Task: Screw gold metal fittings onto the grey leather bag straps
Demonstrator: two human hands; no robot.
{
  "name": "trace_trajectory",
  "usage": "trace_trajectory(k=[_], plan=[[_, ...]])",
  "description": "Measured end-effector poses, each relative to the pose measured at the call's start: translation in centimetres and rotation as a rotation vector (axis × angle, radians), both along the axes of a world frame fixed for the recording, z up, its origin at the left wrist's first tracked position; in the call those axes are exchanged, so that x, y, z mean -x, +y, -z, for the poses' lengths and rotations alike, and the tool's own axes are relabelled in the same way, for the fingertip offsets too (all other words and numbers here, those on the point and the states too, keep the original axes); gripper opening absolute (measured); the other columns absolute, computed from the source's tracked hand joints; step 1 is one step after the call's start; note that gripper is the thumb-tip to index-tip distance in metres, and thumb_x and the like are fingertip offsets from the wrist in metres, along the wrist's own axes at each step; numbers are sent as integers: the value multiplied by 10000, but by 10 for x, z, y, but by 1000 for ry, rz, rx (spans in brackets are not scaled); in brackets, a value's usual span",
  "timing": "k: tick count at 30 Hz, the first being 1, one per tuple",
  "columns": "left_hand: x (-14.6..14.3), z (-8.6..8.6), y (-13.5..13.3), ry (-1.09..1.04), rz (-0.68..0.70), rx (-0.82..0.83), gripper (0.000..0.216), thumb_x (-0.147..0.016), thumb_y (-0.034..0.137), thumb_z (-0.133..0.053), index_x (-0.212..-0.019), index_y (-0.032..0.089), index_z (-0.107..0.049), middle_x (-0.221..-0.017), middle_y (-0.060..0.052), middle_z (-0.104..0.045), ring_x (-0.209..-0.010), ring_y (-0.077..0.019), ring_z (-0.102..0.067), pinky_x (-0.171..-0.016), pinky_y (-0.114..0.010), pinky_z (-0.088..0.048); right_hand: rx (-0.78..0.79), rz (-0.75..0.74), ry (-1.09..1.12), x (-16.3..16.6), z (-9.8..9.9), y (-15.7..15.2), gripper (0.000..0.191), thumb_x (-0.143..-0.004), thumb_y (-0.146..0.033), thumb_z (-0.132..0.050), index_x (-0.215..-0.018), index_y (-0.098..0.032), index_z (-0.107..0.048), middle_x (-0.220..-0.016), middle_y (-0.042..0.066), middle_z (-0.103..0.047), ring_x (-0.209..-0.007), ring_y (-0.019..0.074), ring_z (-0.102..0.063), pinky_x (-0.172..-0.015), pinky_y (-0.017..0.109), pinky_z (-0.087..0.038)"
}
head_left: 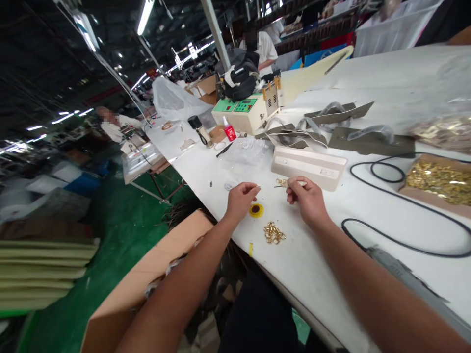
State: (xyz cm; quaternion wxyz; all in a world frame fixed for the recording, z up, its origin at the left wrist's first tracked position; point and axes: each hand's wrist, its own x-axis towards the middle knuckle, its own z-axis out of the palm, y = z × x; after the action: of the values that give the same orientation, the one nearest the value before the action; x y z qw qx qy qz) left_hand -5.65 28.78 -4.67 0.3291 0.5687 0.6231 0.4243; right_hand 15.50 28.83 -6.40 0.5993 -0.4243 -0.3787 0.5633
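Pinching small gold hardware (282,182), the right hand (307,197) is over the tabletop (316,264). The left hand (241,198) pinches something too small to identify; gold rings (273,234) lie heaped nearby.

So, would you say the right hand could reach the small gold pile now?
Probably yes: only white tabletop seems to separate the right hand and small gold pile, though that hand looks occupied.

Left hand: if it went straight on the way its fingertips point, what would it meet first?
The left hand would probably meet the small gold hardware held in the right hand, though depth is unclear.
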Motion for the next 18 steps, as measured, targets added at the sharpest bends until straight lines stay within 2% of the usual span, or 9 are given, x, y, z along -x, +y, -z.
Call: trace_trajectory(k=[2,6,9,12,15,18], plan=[[15,0,-26,-149,-62,41,351,-851,437,-741,-1065,159,-726,-790,-18,-702,-603,-120,-615,-514,-230,-458,1,-123,-126,10,2,-8,378,-786,-541,-812,-916,-202,-708,-717,14,-697,-546,132,-593,-526,261,-486],[32,10,-69,-405,-150,100,477,-821,481,-758,-1170,160,-707,-966,-64,-717,-656,-117,-671,-496,-208,-473,38,-314,-404,29,7,-24,442,-769,-587,-805,-962,-195,-736,-653,22,-699,-517,160,-605,-506,275,-469],[35,18,-86,-532,-184,116,484,-806,512,-776,-1134,163,-711,-956,-53,-695,-646,-109,-677,-486,-196,-475,17,-353,-562,35,10,-31,448,-809,-592,-760,-1020,-197,-749,-555,-4,-654,-481,170,-590,-497,280,-447],[33,22,-90,-597,-182,121,455,-802,500,-793,-1103,170,-707,-917,-37,-698,-617,-103,-667,-470,-189,-460,-12,-324,-656,36,13,-31,417,-837,-566,-734,-1039,-202,-754,-554,-8,-661,-488,171,-595,-515,283,-452],[29,24,-91,-511,-133,111,359,-802,445,-813,-1017,171,-727,-837,-27,-722,-633,-124,-672,-513,-213,-505,-48,-294,-712,37,18,-30,407,-844,-559,-731,-1036,-202,-766,-570,-1,-671,-502,179,-598,-503,286,-438],[24,28,-96,-143,-55,-6,182,-874,348,-758,-985,204,-757,-900,-32,-771,-796,-161,-715,-748,-286,-601,-65,-275,-738,38,22,-30,409,-853,-559,-733,-1050,-204,-777,-576,6,-677,-499,182,-590,-492,290,-427]])
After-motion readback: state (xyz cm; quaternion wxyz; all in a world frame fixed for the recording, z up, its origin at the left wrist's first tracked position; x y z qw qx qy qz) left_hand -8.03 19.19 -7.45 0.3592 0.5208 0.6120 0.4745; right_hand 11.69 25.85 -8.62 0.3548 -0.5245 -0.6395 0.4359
